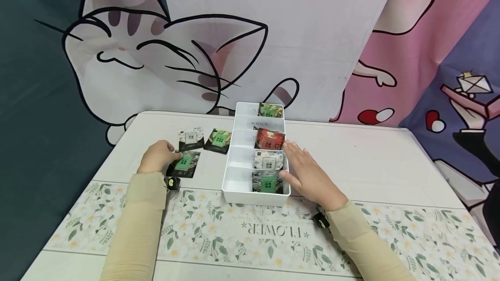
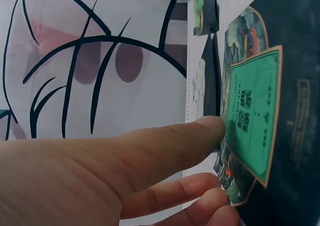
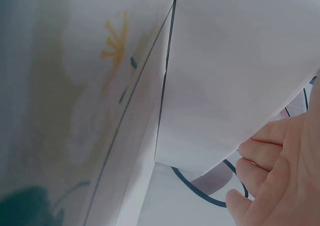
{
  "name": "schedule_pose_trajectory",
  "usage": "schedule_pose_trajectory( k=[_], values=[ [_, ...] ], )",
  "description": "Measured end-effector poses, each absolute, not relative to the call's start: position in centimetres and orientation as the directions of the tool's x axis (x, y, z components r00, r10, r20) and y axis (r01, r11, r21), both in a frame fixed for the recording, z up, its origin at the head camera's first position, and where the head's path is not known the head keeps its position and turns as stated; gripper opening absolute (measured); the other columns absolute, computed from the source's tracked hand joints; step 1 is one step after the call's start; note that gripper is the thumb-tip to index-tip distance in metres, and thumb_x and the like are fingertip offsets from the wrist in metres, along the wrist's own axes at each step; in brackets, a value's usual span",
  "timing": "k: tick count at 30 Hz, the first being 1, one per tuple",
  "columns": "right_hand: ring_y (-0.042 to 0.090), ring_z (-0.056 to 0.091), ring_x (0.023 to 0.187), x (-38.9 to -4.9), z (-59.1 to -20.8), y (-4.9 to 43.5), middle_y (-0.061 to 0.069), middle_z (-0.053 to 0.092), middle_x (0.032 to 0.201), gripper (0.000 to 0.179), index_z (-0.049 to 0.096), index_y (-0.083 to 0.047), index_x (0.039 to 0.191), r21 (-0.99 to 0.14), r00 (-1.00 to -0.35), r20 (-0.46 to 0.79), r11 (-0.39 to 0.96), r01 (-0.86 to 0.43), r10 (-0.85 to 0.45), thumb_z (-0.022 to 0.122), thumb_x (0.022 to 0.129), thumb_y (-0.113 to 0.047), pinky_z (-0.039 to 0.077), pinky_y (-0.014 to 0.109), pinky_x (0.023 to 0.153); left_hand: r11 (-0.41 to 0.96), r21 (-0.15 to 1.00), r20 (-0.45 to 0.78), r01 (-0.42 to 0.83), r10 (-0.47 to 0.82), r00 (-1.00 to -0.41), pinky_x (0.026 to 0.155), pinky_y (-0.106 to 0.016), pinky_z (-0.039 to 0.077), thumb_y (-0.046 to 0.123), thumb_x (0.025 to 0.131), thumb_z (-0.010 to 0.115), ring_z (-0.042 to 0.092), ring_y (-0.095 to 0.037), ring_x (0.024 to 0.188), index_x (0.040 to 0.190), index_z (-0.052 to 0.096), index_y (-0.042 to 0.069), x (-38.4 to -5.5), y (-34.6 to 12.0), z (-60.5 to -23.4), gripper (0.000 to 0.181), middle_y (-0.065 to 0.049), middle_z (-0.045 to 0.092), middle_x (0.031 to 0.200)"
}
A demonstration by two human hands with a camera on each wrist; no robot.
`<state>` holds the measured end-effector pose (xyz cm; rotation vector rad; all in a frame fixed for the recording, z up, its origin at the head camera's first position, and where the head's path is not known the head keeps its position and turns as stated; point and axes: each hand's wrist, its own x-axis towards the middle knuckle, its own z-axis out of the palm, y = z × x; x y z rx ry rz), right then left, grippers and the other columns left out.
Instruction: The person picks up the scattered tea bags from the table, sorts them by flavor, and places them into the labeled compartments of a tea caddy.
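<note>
My left hand (image 1: 158,157) is at a dark tea sachet with a green label (image 1: 183,163), which lies on the table left of the tray. In the left wrist view, the thumb (image 2: 202,136) rests on the face of this sachet (image 2: 252,116), while the other fingers curl at its edge. My right hand (image 1: 312,181) lies along the right wall of a white divided tray (image 1: 238,185), fingers extended and fingertips at the rim. In the right wrist view those fingers (image 3: 262,153) meet the tray's plain outer side (image 3: 230,75).
A white-labelled sachet (image 1: 191,138) and a yellow-green one (image 1: 218,140) lie between left hand and tray. Inside the tray stand a yellow-green sachet (image 1: 270,110), a red one (image 1: 269,138), a white one (image 1: 268,160) and a dark green one (image 1: 267,182). A cartoon curtain (image 1: 312,47) hangs behind.
</note>
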<state>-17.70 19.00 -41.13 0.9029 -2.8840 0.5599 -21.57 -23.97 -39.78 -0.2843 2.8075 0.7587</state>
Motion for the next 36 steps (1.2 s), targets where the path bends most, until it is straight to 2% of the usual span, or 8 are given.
schedule_pose_trajectory(
  k=[3, 11, 18, 21, 24, 28, 32, 36],
  values=[
    [0.033, 0.013, 0.155, -17.7, -41.1, 19.0, 0.015, 0.015, 0.168, 0.078, 0.018, -0.001, 0.161, -0.319, -0.825, 0.172, 0.762, -0.564, -0.539, 0.046, 0.107, -0.049, 0.010, 0.054, 0.128, 0.856, 0.466, -0.251, -0.224, -0.115, -0.961, 0.086, -0.058, 0.054, 0.029, 0.094, 0.072, 0.060, -0.049, 0.104, 0.118, 0.055, -0.013, -21.5, -23.9, -40.0, 0.051, -0.034, 0.060, 0.120],
    [0.035, 0.014, 0.154, -17.8, -41.2, 19.0, 0.016, 0.016, 0.168, 0.079, 0.018, 0.000, 0.161, -0.316, -0.822, 0.177, 0.760, -0.568, -0.541, 0.046, 0.107, -0.049, 0.011, 0.055, 0.127, 0.843, 0.493, -0.246, -0.212, -0.099, -0.964, 0.083, -0.057, 0.056, 0.026, 0.092, 0.074, 0.061, -0.047, 0.098, 0.123, 0.053, -0.018, -21.1, -23.5, -40.0, 0.058, -0.037, 0.059, 0.118],
    [0.037, 0.015, 0.154, -17.8, -41.3, 19.0, 0.017, 0.016, 0.168, 0.079, 0.019, 0.001, 0.161, -0.313, -0.819, 0.183, 0.757, -0.573, -0.544, 0.044, 0.107, -0.050, 0.014, 0.058, 0.126, 0.826, 0.516, -0.268, -0.225, -0.094, -0.959, 0.089, -0.058, 0.054, 0.027, 0.094, 0.073, 0.060, -0.047, 0.104, 0.124, 0.051, -0.017, -21.3, -23.8, -40.1, 0.058, -0.035, 0.057, 0.122],
    [0.038, 0.016, 0.154, -17.8, -41.3, 19.0, 0.017, 0.016, 0.168, 0.079, 0.019, 0.001, 0.161, -0.313, -0.819, 0.183, 0.757, -0.573, -0.544, 0.044, 0.107, -0.050, 0.013, 0.057, 0.127, 0.808, 0.541, -0.292, -0.235, -0.082, -0.953, 0.088, -0.056, 0.054, 0.028, 0.094, 0.072, 0.058, -0.045, 0.103, 0.124, 0.051, -0.015, -21.4, -24.3, -40.1, 0.056, -0.034, 0.057, 0.123],
    [0.037, 0.016, 0.154, -17.8, -41.3, 19.0, 0.016, 0.016, 0.168, 0.078, 0.018, 0.001, 0.161, -0.314, -0.819, 0.182, 0.757, -0.573, -0.544, 0.044, 0.107, -0.050, 0.013, 0.057, 0.127, 0.775, 0.581, -0.321, -0.249, -0.063, -0.945, 0.076, -0.045, 0.054, 0.026, 0.095, 0.071, 0.058, -0.033, 0.083, 0.124, 0.051, -0.014, -21.5, -24.8, -40.0, 0.053, -0.028, 0.058, 0.110],
    [0.037, 0.016, 0.154, -17.8, -41.3, 19.0, 0.017, 0.016, 0.168, 0.078, 0.019, 0.001, 0.161, -0.314, -0.818, 0.184, 0.756, -0.575, -0.545, 0.044, 0.107, -0.050, 0.014, 0.058, 0.126, 0.736, 0.629, -0.339, -0.249, -0.029, -0.940, 0.064, -0.031, 0.048, 0.022, 0.098, 0.069, 0.049, -0.017, 0.065, 0.127, 0.050, -0.015, -21.8, -25.5, -40.1, 0.051, -0.014, 0.057, 0.093],
    [0.039, 0.017, 0.153, -17.8, -41.3, 19.0, 0.018, 0.017, 0.167, 0.079, 0.019, 0.002, 0.161, -0.308, -0.816, 0.186, 0.756, -0.577, -0.547, 0.044, 0.107, -0.050, 0.016, 0.059, 0.126, 0.718, 0.652, -0.346, -0.241, -0.001, -0.938, 0.059, -0.029, 0.047, 0.021, 0.100, 0.065, 0.046, -0.013, 0.056, 0.131, 0.049, -0.014, -22.0, -26.1, -40.0, 0.050, -0.004, 0.054, 0.071],
    [0.038, 0.016, 0.154, -17.8, -41.3, 19.0, 0.018, 0.016, 0.167, 0.079, 0.018, 0.002, 0.161, -0.309, -0.816, 0.187, 0.755, -0.578, -0.548, 0.044, 0.107, -0.050, 0.015, 0.058, 0.126, 0.703, 0.674, -0.347, -0.229, 0.028, -0.937, 0.057, -0.030, 0.047, 0.019, 0.101, 0.061, 0.047, -0.013, 0.053, 0.136, 0.047, -0.014, -21.8, -26.4, -39.6, 0.050, -0.002, 0.054, 0.065]
  ],
)
